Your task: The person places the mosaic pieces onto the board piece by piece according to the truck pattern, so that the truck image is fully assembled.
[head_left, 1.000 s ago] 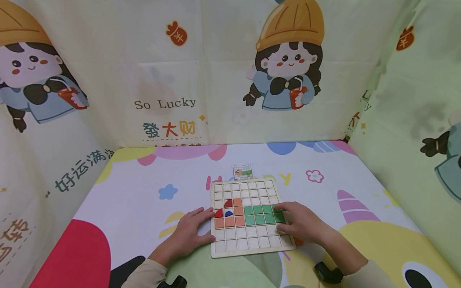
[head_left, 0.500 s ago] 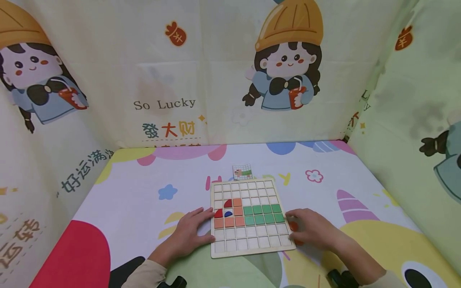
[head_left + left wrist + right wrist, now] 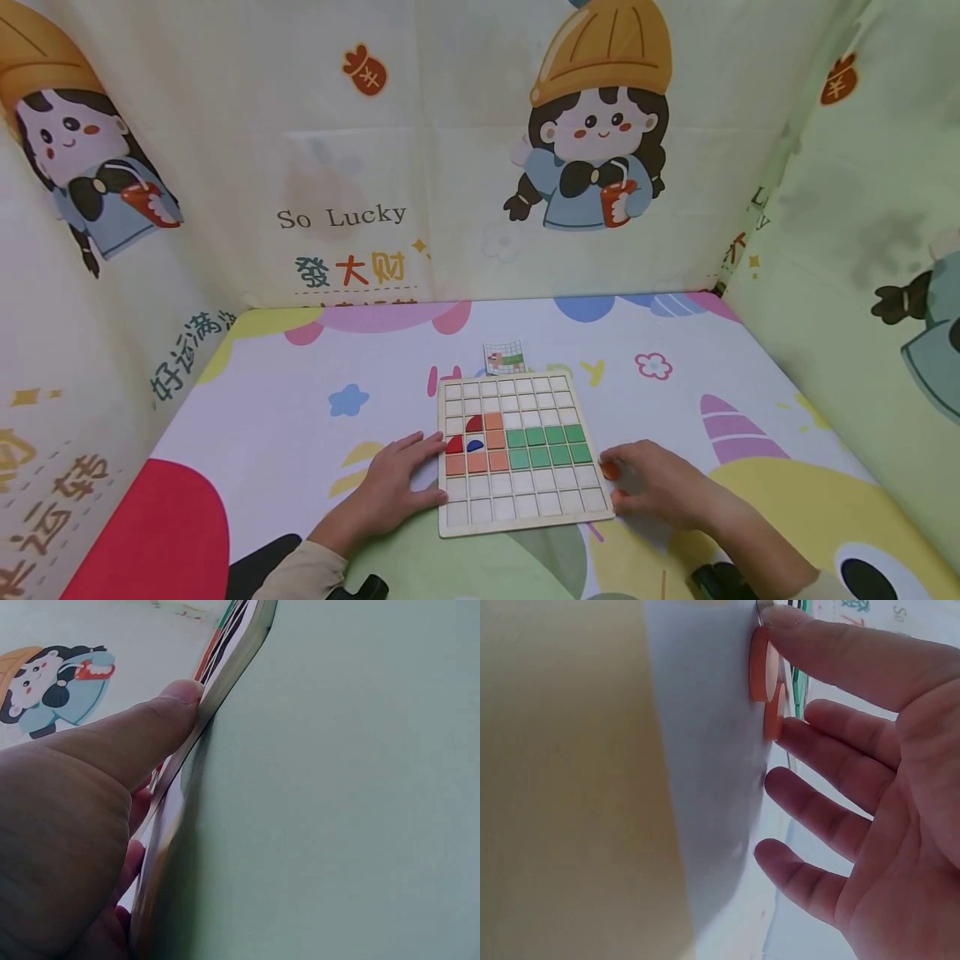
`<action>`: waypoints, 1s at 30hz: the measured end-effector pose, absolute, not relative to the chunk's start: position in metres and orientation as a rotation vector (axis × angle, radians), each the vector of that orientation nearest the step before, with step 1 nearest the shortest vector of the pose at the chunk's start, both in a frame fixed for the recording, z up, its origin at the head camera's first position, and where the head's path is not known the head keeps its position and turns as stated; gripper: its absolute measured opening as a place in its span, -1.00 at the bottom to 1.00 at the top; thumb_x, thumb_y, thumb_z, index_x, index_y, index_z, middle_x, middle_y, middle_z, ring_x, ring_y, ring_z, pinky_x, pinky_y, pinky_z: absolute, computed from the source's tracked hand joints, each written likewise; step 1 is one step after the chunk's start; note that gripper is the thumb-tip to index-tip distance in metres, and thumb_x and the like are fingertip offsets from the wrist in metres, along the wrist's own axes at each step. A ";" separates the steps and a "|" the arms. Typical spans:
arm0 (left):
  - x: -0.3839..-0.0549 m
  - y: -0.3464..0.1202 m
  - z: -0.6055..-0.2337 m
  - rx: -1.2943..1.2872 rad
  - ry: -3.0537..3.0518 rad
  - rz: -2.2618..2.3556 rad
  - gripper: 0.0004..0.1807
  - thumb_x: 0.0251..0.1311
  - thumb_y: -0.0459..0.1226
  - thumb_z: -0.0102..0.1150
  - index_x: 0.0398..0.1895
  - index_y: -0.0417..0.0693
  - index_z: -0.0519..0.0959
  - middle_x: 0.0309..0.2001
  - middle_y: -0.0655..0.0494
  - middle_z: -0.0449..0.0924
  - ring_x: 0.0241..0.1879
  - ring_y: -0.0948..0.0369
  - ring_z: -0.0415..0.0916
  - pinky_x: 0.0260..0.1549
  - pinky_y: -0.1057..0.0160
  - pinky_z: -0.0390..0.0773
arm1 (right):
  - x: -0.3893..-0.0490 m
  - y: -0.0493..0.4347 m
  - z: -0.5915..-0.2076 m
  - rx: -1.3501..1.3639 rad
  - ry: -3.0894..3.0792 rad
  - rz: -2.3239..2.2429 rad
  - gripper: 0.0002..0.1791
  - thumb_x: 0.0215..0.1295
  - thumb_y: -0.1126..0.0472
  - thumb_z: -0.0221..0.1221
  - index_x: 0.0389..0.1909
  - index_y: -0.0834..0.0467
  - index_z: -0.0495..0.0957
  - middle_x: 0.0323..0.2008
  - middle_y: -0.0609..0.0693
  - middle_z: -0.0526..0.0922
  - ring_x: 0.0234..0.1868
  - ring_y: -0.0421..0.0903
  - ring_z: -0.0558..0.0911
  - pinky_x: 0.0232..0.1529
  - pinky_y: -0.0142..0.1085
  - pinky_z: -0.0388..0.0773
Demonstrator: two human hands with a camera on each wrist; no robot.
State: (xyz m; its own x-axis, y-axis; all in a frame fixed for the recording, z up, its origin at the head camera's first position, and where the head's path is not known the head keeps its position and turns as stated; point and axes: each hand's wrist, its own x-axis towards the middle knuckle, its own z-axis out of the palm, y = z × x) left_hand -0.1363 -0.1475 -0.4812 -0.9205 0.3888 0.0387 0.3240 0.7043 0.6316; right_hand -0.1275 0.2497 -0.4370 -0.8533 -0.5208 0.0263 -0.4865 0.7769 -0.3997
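Note:
A square wooden grid board [image 3: 525,505] lies on the table, with green tiles [image 3: 560,456], salmon tiles [image 3: 477,462], red quarter-round tiles [image 3: 455,444] and a blue half-round tile [image 3: 476,446] in its cells. My left hand [image 3: 396,485] rests at the board's left edge, its thumb [image 3: 154,724] against the side in the left wrist view. Beside the right edge is my right hand [image 3: 663,487], fingers spread and loosely extended. Two orange rounded pieces [image 3: 763,666] stand between its thumb and fingers in the right wrist view, partly hidden by the hand in the head view.
A small picture card [image 3: 506,357] with a gridded coloured design lies just beyond the board's far edge. The patterned tablecloth [image 3: 285,392] reaches back to printed cloth walls [image 3: 465,167] at the rear and sides.
My right hand has drawn back from the green tiles at the right end, uncovering them, and moved right and down to the orange pieces beside the board. The left hand stays put.

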 end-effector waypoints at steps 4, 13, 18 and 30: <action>-0.136 -0.148 -0.481 0.585 2.811 1.016 -0.17 0.07 0.05 0.46 0.42 0.01 0.43 0.42 0.07 0.35 0.45 -0.11 0.12 0.30 -0.32 0.10 | -0.129 0.249 -0.439 -0.839 2.909 -0.596 -0.68 0.08 0.16 0.43 -0.13 0.09 0.61 -0.30 -0.29 0.47 -0.21 -0.15 0.45 -0.05 -0.14 0.48; -0.136 -0.147 -0.480 0.580 2.813 1.016 -0.19 0.08 0.04 0.46 0.40 0.01 0.45 0.42 0.10 0.36 0.45 -0.10 0.12 0.30 -0.32 0.11 | -0.134 0.246 -0.440 -0.743 2.929 -0.600 -0.63 0.07 0.15 0.46 -0.09 0.15 0.65 -0.25 -0.21 0.60 -0.21 -0.12 0.52 -0.03 -0.04 0.54; -0.136 -0.147 -0.480 0.585 2.819 1.004 -0.21 0.09 0.04 0.45 0.40 0.02 0.46 0.42 0.10 0.36 0.44 -0.11 0.12 0.29 -0.32 0.12 | -0.137 0.245 -0.440 -0.674 2.926 -0.601 -0.67 0.09 0.19 0.46 -0.12 0.15 0.65 -0.27 -0.20 0.61 -0.22 -0.10 0.54 -0.05 -0.03 0.55; -0.136 -0.147 -0.479 0.574 2.820 1.002 -0.20 0.09 0.04 0.46 0.40 0.01 0.45 0.42 0.10 0.36 0.45 -0.10 0.12 0.30 -0.32 0.12 | -0.138 0.245 -0.443 -0.749 2.997 -0.590 -0.72 0.10 0.21 0.45 -0.16 0.13 0.65 -0.26 -0.18 0.64 -0.23 -0.10 0.60 -0.11 -0.10 0.58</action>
State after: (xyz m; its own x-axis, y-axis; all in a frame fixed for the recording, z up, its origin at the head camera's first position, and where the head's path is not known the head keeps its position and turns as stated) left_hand -0.1356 -0.1468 -0.4795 -0.9248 0.3788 0.0367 0.3170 0.7132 0.6252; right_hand -0.1384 0.2446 -0.4432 -0.8866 -0.4531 0.0929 -0.4545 0.8163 -0.3564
